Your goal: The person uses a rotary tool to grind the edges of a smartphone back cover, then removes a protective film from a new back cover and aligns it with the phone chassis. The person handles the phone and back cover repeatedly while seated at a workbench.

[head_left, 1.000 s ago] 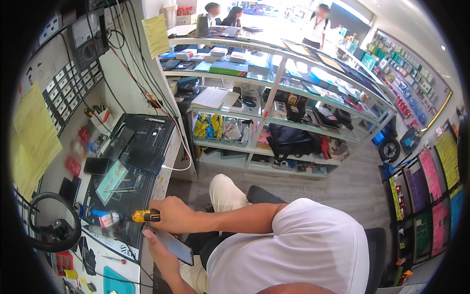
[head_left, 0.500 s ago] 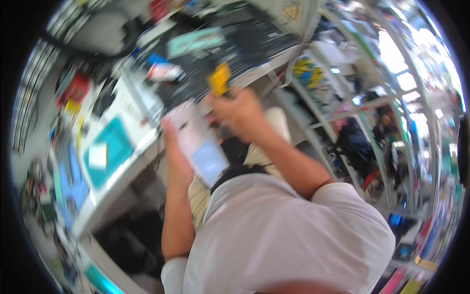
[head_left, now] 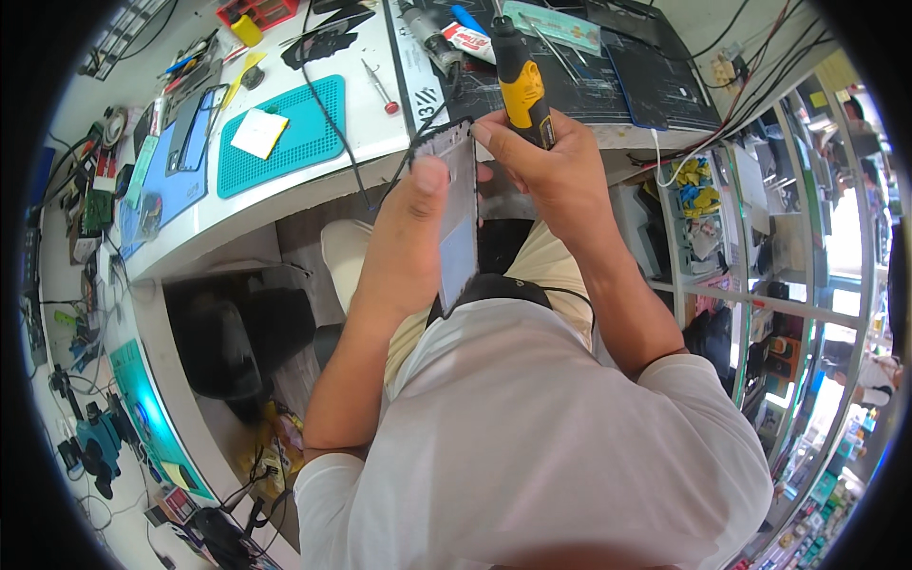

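My left hand is closed around a flat, phone-sized panel, its thumb on the near face. The panel stands tilted, seen partly edge-on, grey-white above and pale blue below, with a ragged black rim. My right hand grips a yellow-and-black handheld tool, whose dark, narrow end points up and away over the bench. My right thumb and fingertips are at the panel's upper right edge; whether they touch it I cannot tell.
On the white bench lie a teal mat with a white pad, and a small screwdriver. A black mat carries a white-and-red tube, tweezers and a dark phone. Glass shelves stand at right.
The view has turned, so the bench sits differently in it. The panel has swung from nearly face-on to nearly edge-on. Both hands still hold the same things, now closer together.
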Available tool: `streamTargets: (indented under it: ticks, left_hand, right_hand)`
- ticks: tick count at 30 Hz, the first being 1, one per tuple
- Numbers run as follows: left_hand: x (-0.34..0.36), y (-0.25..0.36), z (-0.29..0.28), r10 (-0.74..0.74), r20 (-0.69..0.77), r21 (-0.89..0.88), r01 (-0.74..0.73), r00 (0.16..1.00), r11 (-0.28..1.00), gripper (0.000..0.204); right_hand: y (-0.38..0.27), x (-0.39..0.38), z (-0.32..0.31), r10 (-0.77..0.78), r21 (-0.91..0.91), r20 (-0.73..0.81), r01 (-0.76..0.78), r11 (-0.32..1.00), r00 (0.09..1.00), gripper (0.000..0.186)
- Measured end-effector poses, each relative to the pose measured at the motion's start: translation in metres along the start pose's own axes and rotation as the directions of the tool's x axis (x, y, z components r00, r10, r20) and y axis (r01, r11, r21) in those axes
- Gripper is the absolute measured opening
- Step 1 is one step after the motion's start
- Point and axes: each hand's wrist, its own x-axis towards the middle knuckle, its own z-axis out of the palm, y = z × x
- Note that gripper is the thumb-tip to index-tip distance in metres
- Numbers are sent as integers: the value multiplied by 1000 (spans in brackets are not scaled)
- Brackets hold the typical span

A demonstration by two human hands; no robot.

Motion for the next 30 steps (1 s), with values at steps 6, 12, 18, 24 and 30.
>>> streamTargets:
  ticks: [6, 12, 18, 24, 30]
  left_hand:
    - [-1, 5, -8, 206, 16, 393, -195, 978, 898, 77]
    - [6, 2, 4, 341, 14, 511, -300, 940, 806, 79]
    - [9, -10, 2, 237, 42, 509, -225, 971, 831, 86]
    - [5, -16, -2, -60, 94, 38, 56, 994, 998, 94]
    - [13, -10, 7, -27, 157, 54, 19, 987, 998, 93]
  right_hand:
    - [3, 5, 8, 5, -10, 9, -5, 1000, 1000, 20]
    - [22, 16, 16, -106, -128, -134, 89, 988, 985, 20]
    - [26, 11, 10, -200, -229, -198, 153, 961, 960, 19]
    - [19, 8, 3, -33, 28, -109, 36, 999, 994, 16]
    - [11, -4, -3, -72, 18, -202, 77, 997, 977, 19]
